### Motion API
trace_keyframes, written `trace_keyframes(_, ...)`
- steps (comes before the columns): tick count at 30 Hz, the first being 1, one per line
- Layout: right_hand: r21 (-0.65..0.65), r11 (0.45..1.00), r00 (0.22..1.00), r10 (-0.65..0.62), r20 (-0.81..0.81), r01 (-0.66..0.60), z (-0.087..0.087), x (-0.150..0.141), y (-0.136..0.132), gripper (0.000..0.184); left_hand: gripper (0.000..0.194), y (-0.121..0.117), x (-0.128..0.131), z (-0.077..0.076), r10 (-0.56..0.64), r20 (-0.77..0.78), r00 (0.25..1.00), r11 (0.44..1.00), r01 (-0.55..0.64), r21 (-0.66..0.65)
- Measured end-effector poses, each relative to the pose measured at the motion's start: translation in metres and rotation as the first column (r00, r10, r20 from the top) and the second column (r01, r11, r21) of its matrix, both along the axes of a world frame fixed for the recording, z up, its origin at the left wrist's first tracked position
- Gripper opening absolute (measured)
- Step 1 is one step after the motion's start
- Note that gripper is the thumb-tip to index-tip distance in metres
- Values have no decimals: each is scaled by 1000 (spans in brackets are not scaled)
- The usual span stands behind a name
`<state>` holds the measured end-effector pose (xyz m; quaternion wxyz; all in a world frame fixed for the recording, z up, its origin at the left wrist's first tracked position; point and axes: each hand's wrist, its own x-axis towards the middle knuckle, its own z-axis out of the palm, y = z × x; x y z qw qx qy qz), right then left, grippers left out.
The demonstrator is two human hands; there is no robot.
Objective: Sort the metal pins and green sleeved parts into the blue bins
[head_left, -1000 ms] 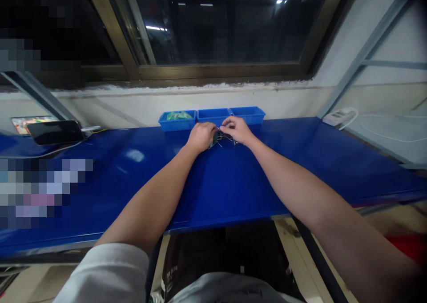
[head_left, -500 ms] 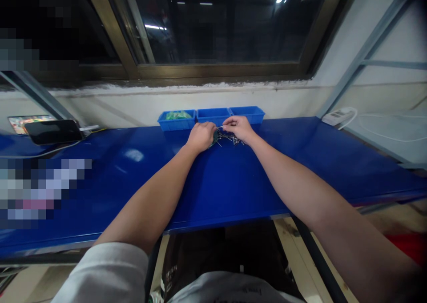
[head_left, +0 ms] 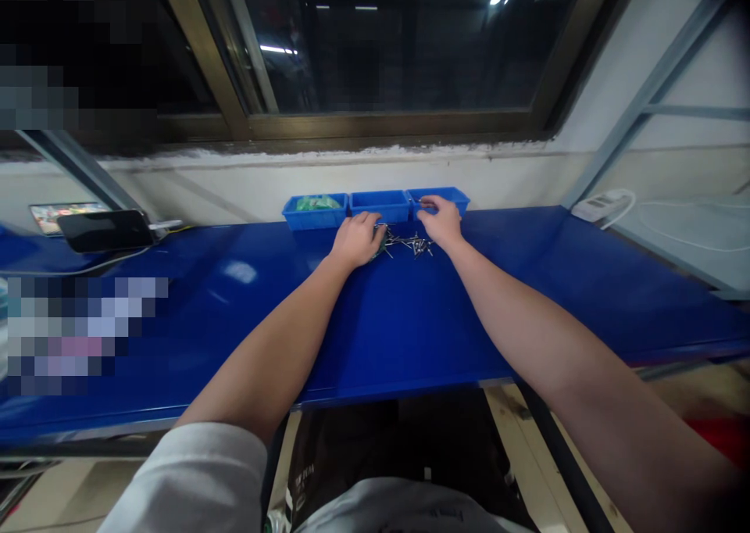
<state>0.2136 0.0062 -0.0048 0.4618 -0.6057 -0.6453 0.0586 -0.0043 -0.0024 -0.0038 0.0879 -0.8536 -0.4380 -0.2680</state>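
Observation:
A small heap of thin silvery metal pins (head_left: 415,244), perhaps rivets or screws, lies loose on the blue table. My left hand (head_left: 355,240) rests at the heap's left side, its fingers curled over a dark green piece (head_left: 380,249) that is mostly hidden; what they grip I cannot make out. Over the front of the right blue bin (head_left: 460,205) is my right hand (head_left: 444,220), thumb and forefinger apart, with nothing visible between them. Adjoining it are the middle blue bin (head_left: 380,211) and the left blue bin (head_left: 316,219), which has a green plastic bag (head_left: 318,202) in it.
The blue table (head_left: 387,330) runs along a wall below a window (head_left: 398,48). A phone (head_left: 105,231) leans at the left, with a cable by it. At the right back sits a white power strip (head_left: 601,205). Metal frame posts rise at both sides.
My right hand has moved right and away from my left hand, from the heap to the right bin. Its pinch on a thin pin has opened. The left hand stays by the heap.

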Motion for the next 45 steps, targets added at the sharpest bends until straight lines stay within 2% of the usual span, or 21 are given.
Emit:
trace_keyframes(2,-17,992,992,-126,-10,126,-1,1,-2,43,39,0,0,-1,3,-11,1000,1000,-3,-16)
trace_keyframes(4,-22,982,982,-188,-13,188,-2,1,-2,50,41,-1,0,-1,9,-24,1000,999,-10,-42)
trace_keyframes(11,-128,965,970,-213,117,228,-12,8,10,71,44,-1,-1,-1,18,-55,998,994,-24,-109)
trace_keyframes(16,-148,967,972,-188,140,208,-21,10,22,80,45,-1,-1,-2,14,-88,996,989,-27,-142)
trace_keyframes(21,-228,943,965,-210,154,242,-14,4,14,90,46,-2,-1,-2,13,-99,995,990,-27,-140)
trace_keyframes(24,-152,968,973,-180,144,202,-7,-2,2,76,48,-1,-1,-3,5,-106,994,990,-20,-141)
trace_keyframes(27,-79,995,983,-41,179,56,-4,-9,-6,47,47,0,-1,-4,-1,-121,993,990,-16,-137)
trace_keyframes(30,-80,993,965,100,244,-82,-4,-15,-9,26,43,1,-2,-4,1,-139,990,991,-20,-131)
trace_keyframes(34,-151,971,925,226,304,-188,-5,-20,-10,21,41,2,-2,-4,-7,-149,989,991,-13,-134)
trace_keyframes(38,-228,945,899,299,320,-233,-8,-19,-7,17,41,1,-2,-4,-3,-156,988,990,-19,-139)
trace_keyframes(45,-192,937,878,342,336,-291,-12,-20,-3,9,44,1,-1,-4,-2,-159,987,988,-23,-153)
